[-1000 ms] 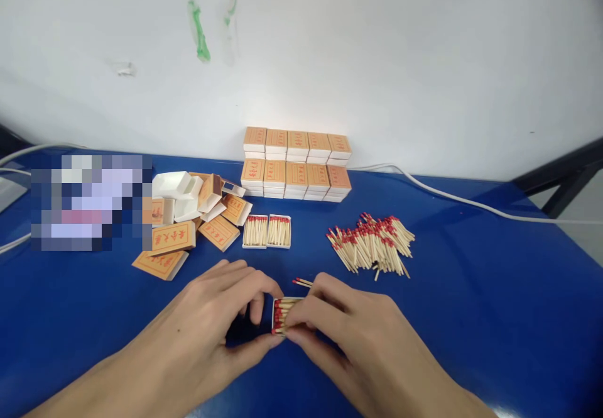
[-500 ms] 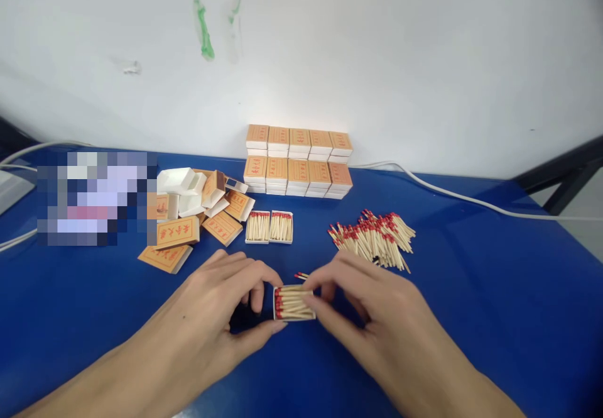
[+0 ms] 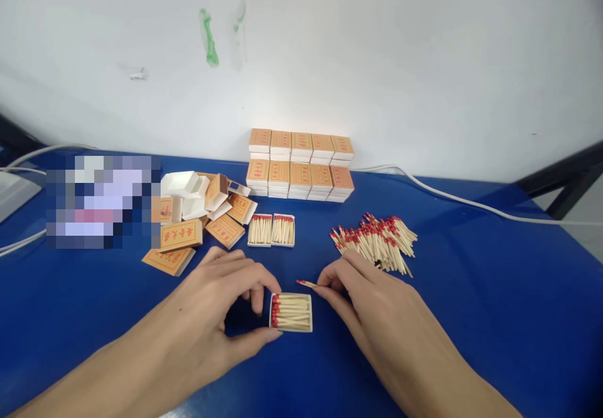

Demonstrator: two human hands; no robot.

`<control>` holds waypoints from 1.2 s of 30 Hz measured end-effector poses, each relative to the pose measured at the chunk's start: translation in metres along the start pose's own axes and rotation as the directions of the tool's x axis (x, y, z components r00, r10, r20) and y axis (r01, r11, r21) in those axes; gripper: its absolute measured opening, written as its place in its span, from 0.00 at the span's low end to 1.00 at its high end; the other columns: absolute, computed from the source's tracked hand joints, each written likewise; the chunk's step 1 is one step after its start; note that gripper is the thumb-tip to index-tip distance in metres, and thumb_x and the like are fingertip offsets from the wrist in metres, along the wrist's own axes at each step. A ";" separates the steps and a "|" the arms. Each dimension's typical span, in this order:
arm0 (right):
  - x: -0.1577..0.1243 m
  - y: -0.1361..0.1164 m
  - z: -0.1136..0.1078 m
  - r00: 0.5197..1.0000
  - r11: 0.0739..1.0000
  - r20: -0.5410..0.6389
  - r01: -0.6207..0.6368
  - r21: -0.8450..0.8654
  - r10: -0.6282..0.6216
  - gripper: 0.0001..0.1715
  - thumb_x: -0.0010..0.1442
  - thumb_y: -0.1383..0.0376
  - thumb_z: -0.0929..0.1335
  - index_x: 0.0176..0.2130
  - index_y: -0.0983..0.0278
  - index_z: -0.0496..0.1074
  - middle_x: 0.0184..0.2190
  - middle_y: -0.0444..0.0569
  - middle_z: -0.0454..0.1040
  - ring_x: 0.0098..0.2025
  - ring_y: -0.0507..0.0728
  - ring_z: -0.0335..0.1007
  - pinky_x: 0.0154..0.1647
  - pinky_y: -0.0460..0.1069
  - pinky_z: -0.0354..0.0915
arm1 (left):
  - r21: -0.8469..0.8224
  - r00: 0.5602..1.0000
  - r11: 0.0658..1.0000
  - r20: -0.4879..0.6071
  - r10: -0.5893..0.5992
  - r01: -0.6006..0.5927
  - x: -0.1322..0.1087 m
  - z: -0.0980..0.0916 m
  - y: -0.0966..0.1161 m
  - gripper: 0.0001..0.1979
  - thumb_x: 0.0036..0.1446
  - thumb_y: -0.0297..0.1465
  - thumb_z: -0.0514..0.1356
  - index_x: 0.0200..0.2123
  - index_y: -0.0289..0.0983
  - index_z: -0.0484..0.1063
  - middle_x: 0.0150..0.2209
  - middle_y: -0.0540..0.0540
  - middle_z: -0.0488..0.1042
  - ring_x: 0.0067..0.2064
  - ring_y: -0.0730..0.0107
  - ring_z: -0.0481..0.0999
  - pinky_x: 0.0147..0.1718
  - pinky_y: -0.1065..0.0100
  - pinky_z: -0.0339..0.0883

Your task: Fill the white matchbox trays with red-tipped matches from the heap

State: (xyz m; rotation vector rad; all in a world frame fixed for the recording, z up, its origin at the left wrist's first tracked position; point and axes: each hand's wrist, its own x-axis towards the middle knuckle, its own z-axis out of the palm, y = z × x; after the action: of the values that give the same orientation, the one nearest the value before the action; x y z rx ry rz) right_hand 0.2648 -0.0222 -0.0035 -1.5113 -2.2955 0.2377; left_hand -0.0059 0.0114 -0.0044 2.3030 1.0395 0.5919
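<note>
Just past tray edge (image 3: 311, 315), right hand (image 3: 377, 308) pinches matches (image 3: 305, 283).

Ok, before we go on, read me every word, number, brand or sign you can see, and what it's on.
"安全火柴": seems to be the red print on the loose orange sleeve, slightly blurred.
Stacked matchboxes: red characters, too small to read surely.
Other loose sleeves: red characters, tilted and too blurred to read.
Match tray at the left hand: no text visible.
No numbers readable.
</note>
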 end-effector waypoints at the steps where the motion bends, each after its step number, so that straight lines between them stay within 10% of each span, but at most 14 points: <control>1: 0.000 -0.001 -0.001 1.000 1.000 -0.013 -0.015 0.014 0.015 0.19 0.85 0.58 0.64 0.41 0.59 0.75 0.37 0.45 0.79 0.30 0.55 0.80 0.29 0.51 0.69 | 0.008 1.000 1.000 0.013 -0.002 0.002 0.000 0.000 0.001 0.12 0.65 0.30 0.72 0.46 0.47 0.75 0.38 0.59 0.78 0.36 0.69 0.76 0.45 0.60 0.62; 7: 0.002 -0.011 -0.004 1.000 0.977 0.023 -0.001 0.211 -0.004 0.06 0.78 0.65 0.73 0.44 0.58 0.76 0.40 0.42 0.79 0.35 0.54 0.81 0.33 0.49 0.73 | 0.042 0.999 0.999 0.043 -0.001 -0.001 -0.001 0.000 0.007 0.12 0.66 0.29 0.72 0.46 0.46 0.74 0.38 0.58 0.77 0.37 0.69 0.75 0.44 0.60 0.62; 36: -0.003 -0.014 -0.003 0.995 0.951 0.077 0.029 0.307 -0.055 0.08 0.79 0.64 0.69 0.55 0.54 0.77 0.48 0.47 0.76 0.39 0.54 0.80 0.37 0.49 0.77 | -0.047 0.997 0.999 0.077 -0.006 0.009 -0.003 0.000 -0.002 0.14 0.75 0.30 0.67 0.59 0.52 0.74 0.40 0.58 0.77 0.42 0.69 0.77 0.46 0.64 0.65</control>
State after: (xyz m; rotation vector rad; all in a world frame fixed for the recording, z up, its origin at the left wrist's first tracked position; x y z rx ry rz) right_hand 0.2551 -0.0305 0.0034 -1.3154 -2.2263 0.6268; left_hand -0.0085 0.0103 -0.0063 2.2619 0.9874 0.5154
